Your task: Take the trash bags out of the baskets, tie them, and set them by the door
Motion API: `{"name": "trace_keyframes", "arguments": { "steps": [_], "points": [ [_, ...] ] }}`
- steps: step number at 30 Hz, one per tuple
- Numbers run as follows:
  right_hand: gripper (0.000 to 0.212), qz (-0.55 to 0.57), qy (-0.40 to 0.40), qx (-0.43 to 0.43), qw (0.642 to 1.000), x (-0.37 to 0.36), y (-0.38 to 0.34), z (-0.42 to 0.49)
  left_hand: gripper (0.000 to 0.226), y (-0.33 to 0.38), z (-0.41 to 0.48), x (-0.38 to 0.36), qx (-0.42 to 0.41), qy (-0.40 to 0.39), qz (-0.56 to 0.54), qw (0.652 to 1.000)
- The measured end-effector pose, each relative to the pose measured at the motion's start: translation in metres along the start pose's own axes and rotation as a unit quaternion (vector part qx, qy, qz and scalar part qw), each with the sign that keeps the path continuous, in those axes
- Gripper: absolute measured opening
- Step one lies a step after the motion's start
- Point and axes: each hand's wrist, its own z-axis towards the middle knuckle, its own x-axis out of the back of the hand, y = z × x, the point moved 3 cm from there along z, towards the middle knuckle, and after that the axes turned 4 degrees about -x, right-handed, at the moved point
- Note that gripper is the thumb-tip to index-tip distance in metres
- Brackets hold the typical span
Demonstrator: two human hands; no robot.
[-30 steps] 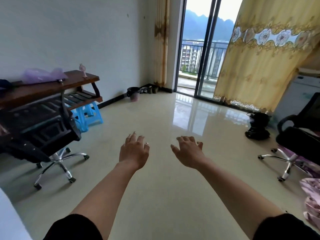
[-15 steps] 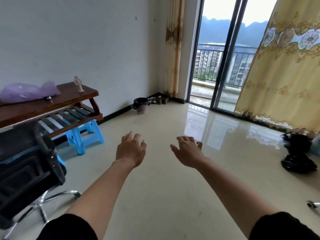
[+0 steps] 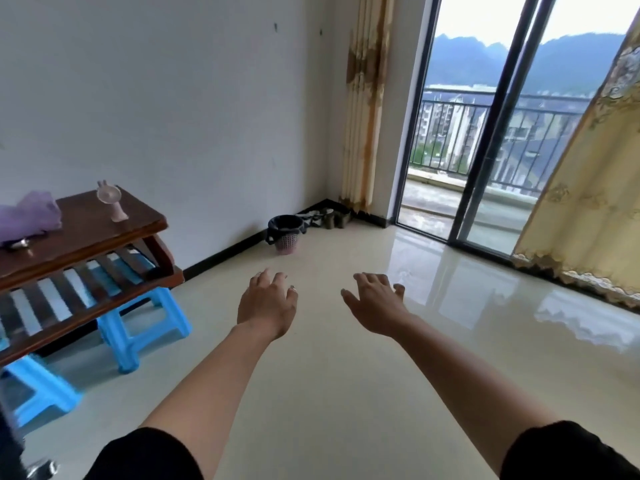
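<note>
A small pink basket (image 3: 287,243) stands on the floor against the far wall, lined with a black trash bag (image 3: 286,225) folded over its rim. My left hand (image 3: 267,303) and my right hand (image 3: 374,304) are stretched out in front of me, palms down, fingers relaxed, holding nothing. Both hands are well short of the basket, which lies beyond and slightly left of them. What is inside the bag cannot be seen.
A dark wooden two-tier table (image 3: 83,237) with a purple bag (image 3: 29,216) and a small fan (image 3: 110,200) stands at left, blue stools (image 3: 138,327) under it. Shoes (image 3: 327,218) lie in the corner. A glass balcony door (image 3: 478,140) and yellow curtains (image 3: 585,188) are at right.
The view has advanced and turned left toward the basket, which now looks larger. The office chairs and black floor fan have left the view. Both hands stay outstretched and empty.
</note>
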Motion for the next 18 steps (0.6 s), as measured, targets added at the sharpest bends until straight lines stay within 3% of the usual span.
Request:
{"name": "trace_keyframes", "arguments": {
  "steps": [10,18],
  "points": [
    [0.054,-0.001,-0.015,0.020,1.000,0.026,0.009,0.312,0.049,-0.003,0.306,-0.009,0.029,0.010,-0.012,0.999],
    [0.055,0.005,-0.015,0.028,0.999,0.013,-0.009,0.568,0.048,-0.049,0.554,-0.041,0.031,0.003,-0.005,1.000]
  ]
}}
